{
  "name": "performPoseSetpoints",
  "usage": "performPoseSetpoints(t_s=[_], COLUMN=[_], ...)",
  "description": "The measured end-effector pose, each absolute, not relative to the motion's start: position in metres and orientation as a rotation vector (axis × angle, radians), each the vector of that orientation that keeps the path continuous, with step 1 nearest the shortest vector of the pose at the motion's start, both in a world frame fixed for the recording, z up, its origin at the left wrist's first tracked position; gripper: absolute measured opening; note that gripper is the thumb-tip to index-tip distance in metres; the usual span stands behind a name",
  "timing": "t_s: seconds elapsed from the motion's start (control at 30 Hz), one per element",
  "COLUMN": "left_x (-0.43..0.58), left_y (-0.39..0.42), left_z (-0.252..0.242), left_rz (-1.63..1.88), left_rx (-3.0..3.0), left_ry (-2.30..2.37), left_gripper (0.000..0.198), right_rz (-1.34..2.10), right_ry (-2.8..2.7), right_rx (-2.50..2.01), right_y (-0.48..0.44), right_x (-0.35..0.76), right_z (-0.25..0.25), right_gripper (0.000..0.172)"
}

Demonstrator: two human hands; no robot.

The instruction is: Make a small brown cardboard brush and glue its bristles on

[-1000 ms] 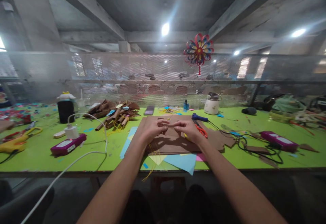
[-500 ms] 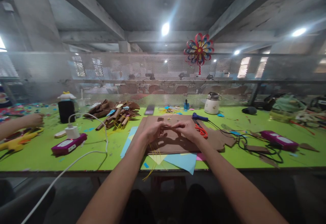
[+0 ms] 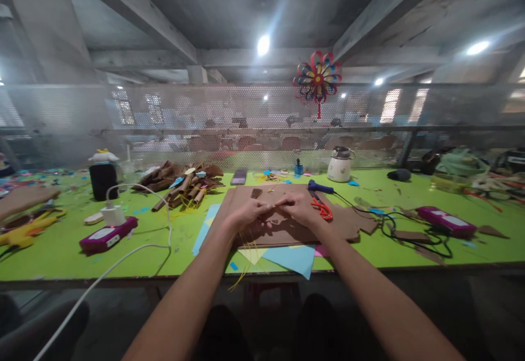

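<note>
Over a brown cardboard sheet (image 3: 238, 199) my left hand (image 3: 250, 213) and my right hand (image 3: 297, 208) almost meet, thumbs and fingertips pinched together. What lies between the fingers is too small and partly covered to name. Yellow strings (image 3: 248, 262) hang below my left hand past the cardboard's front edge. Just beyond that hand lies a small brown ribbed piece (image 3: 256, 192). Close to my right hand are orange-handled scissors (image 3: 322, 208) and a dark blue corded tool (image 3: 320, 187), perhaps a glue gun.
Blue paper (image 3: 293, 261) sticks out beneath the cardboard. Rolled brown pieces (image 3: 191, 188) are heaped behind on the left. Purple boxes (image 3: 109, 235) flank the work, with a white cable (image 3: 139, 247) and black cord. A jug (image 3: 339, 165) stands behind; another person's arm (image 3: 27, 199) reaches in left.
My fingertips have shifted slightly against each other, still pinched; the thin brown edge seen between them is now less visible. The other person's arm at left has drawn back a little.
</note>
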State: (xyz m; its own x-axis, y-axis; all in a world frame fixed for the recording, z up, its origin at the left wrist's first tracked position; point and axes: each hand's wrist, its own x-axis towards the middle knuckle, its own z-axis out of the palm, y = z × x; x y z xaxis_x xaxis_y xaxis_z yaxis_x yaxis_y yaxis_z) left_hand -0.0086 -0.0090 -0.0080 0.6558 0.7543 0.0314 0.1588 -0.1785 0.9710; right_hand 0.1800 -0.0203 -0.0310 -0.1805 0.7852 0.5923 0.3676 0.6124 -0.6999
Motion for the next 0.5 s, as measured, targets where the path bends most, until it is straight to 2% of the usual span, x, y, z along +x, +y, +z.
performPoseSetpoints(t_s=[0.2,0.37,0.5], left_x=[-0.009,-0.008,-0.009], left_y=[-0.008,-0.007,-0.005], left_z=[-0.008,-0.008,-0.012], left_rz=[0.544,0.559,0.569], left_rx=[1.739,1.759,1.816], left_ry=[0.705,0.727,0.694], left_gripper=[0.044,0.041,0.040], right_rz=[0.649,0.864,0.844], right_ry=[-1.763,-1.682,-1.700], right_rx=[-0.913,-0.836,-0.917], right_y=[-0.026,-0.022,-0.014], right_x=[0.182,0.190,0.192], right_z=[-0.027,-0.027,-0.034], right_gripper=[0.015,0.030,0.024])
